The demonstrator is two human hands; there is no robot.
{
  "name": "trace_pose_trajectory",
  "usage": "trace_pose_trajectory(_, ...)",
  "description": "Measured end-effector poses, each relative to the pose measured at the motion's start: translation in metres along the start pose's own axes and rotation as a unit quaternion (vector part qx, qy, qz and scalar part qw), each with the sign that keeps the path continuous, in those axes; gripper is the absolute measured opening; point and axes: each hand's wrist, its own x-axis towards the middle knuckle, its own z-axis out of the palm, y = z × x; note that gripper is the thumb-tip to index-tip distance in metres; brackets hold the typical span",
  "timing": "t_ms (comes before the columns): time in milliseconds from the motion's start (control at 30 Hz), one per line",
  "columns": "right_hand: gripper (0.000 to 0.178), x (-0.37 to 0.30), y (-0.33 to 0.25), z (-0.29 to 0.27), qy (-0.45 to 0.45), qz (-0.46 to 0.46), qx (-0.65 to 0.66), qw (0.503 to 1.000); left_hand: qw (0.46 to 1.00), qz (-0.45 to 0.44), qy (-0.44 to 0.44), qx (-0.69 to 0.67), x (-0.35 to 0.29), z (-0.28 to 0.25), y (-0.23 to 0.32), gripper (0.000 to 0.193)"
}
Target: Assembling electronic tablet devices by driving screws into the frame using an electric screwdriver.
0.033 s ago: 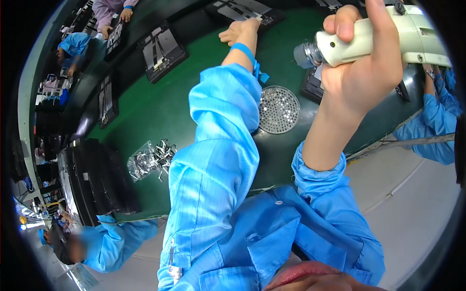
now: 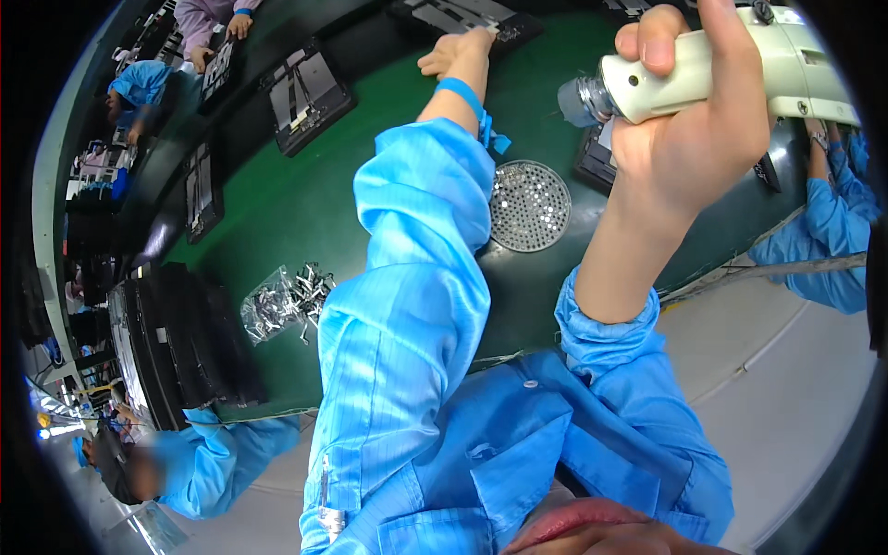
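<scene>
My right hand (image 2: 689, 139) is wrapped round a cream-coloured power screwdriver (image 2: 772, 69). A clear, greyish sleeve covers the tool's nose, which points left. My left hand (image 2: 460, 55), with a blue band at the wrist, reaches to the near edge of a flat dark electronic unit (image 2: 472, 17). Its thumb and a fingertip come together at that edge, while other fingers stick out to the left. Whatever they pinch is too small to make out. Between my forearms lies a round perforated dish (image 2: 530, 208) with small shiny parts in it.
A clear bag of small metal parts (image 2: 287, 303) lies spilled on the green tabletop (image 2: 277, 217). Black panels (image 2: 180, 338) are stacked at left. More dark units (image 2: 310, 97) lie along the far side. Co-workers in blue (image 2: 236, 462) sit at left and right.
My left forearm has shifted very slightly. Both hands stay in nearly the same places, and the screwdriver is still in the right one.
</scene>
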Motion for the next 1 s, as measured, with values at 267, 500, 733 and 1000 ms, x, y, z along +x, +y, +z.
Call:
trace_pose_trajectory(267,0.039,-0.01,0.034,-0.023,-0.148,0.082,0.068,0.983,0.802,0.018,-0.216,-0.556,0.033,-0.077,-0.049,0.026)
trace_pose_trajectory(500,0.039,-0.077,0.087,-0.091,-0.274,0.115,0.003,0.955,0.814,0.164,-0.241,-0.502,-0.095,-0.239,-0.223,0.067)
trace_pose_trajectory(733,0.042,-0.098,0.091,-0.099,-0.269,0.148,0.025,0.951,0.854,0.096,-0.194,-0.474,-0.194,-0.271,-0.348,0.079)
trace_pose_trajectory(1000,0.043,-0.1,0.097,-0.103,-0.285,0.167,-0.004,0.944,0.97,0.207,-0.126,-0.028,-0.213,-0.278,-0.358,0.08)
